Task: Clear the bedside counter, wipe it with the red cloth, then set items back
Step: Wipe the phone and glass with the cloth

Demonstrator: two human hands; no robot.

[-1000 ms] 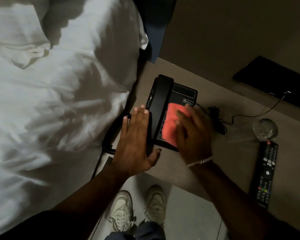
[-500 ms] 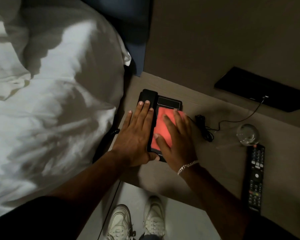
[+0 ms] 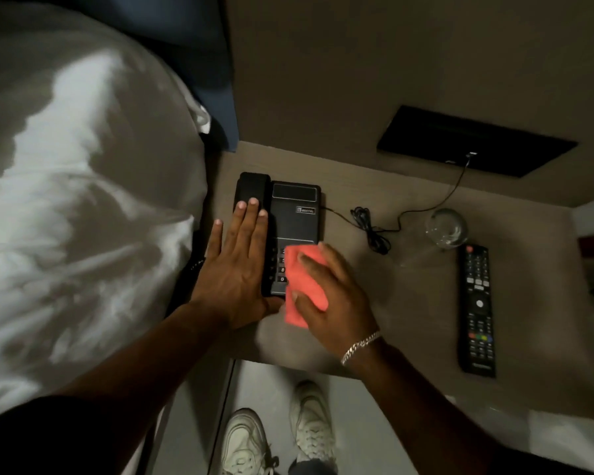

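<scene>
A black desk phone [image 3: 295, 214] sits at the left end of the brown bedside counter [image 3: 408, 303]. My left hand [image 3: 237, 265] lies flat on its handset, fingers spread, holding it down. The red cloth [image 3: 304, 286] covers the lower right of the keypad and hangs over the phone's front edge. My right hand [image 3: 333, 296] presses on the cloth with fingers apart. A bracelet is on that wrist.
A black remote [image 3: 477, 310] lies at the right of the counter, with a clear glass [image 3: 446, 228] behind it. A bundled black cable [image 3: 371, 231] runs to a dark wall panel [image 3: 474, 142]. A white bed [image 3: 83, 217] borders the left; my shoes [image 3: 278, 437] stand below.
My right hand has slid the red cloth down the phone's face toward the front edge, uncovering the top panel. My left hand stays on the handset. The camera has tilted.
</scene>
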